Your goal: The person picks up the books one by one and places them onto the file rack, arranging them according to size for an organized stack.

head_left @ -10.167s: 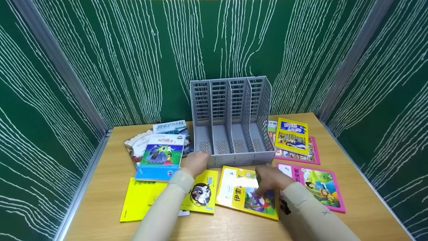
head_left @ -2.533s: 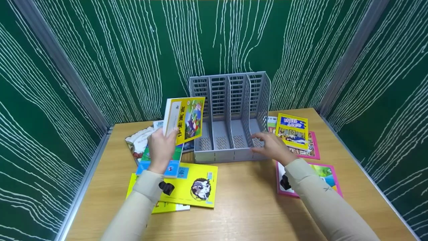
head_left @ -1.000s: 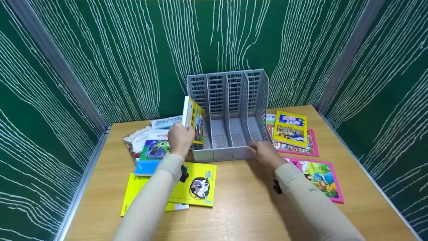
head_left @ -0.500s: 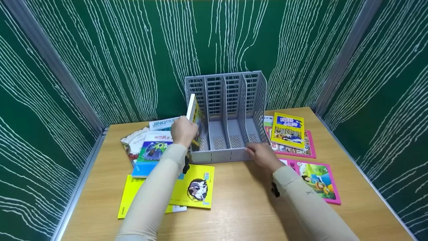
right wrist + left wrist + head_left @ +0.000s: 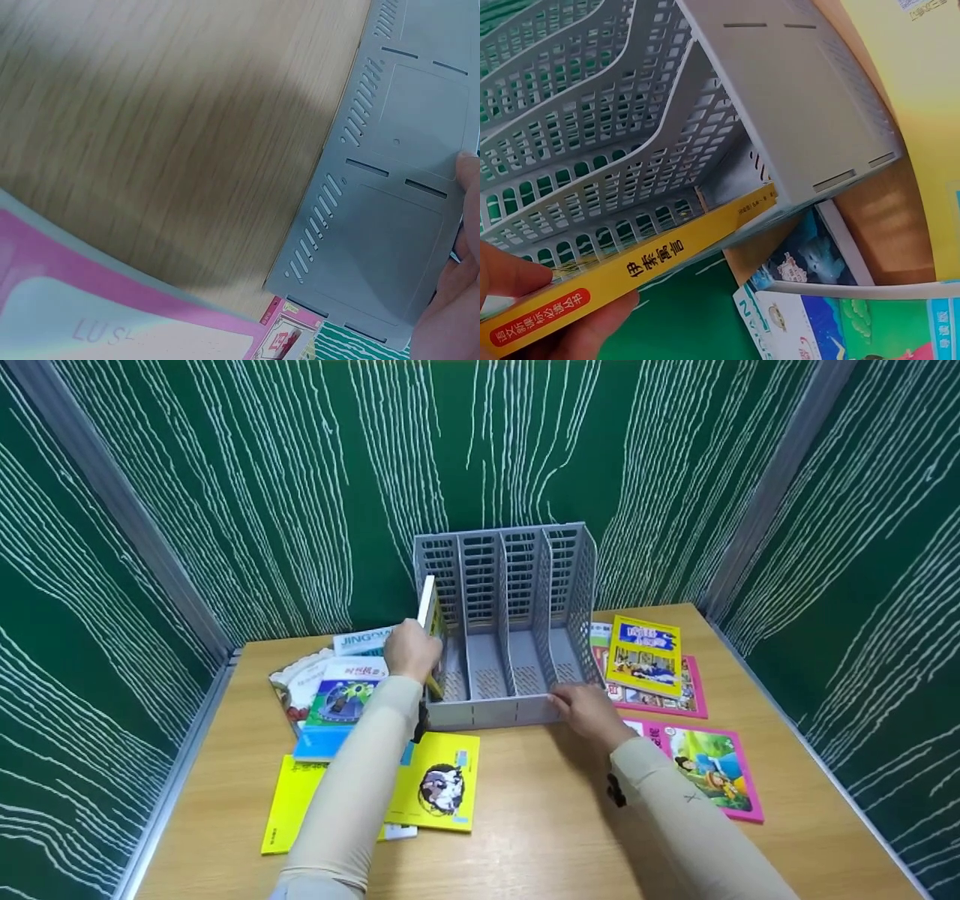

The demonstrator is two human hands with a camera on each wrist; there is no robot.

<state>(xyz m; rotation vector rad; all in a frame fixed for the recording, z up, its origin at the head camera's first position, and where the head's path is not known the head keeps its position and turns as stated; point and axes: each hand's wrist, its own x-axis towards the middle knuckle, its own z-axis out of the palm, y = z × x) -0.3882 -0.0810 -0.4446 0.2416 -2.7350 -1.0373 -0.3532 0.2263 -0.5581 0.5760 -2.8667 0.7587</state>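
1. Upright on edge in the leftmost compartment, jutting partly out at the front: slim yellow paperback book with red spine label.
2. Clamped on that book between thumb and fingers: left hand.
3. Around the book's lower end: grey plastic rack, four compartments, perforated walls.
4. Clamped on the rack's front wall, near its right end: right hand.
5. Underneath: light-brown wood-grain table.
6. Flat to the left, overlapping: blue-and-green picture book, white book with teal lettering.
7. Flat to the right: yellow book with blue title patch atop a pink-bordered book.
8. Beyond: dark-green walls with wavy white lines.
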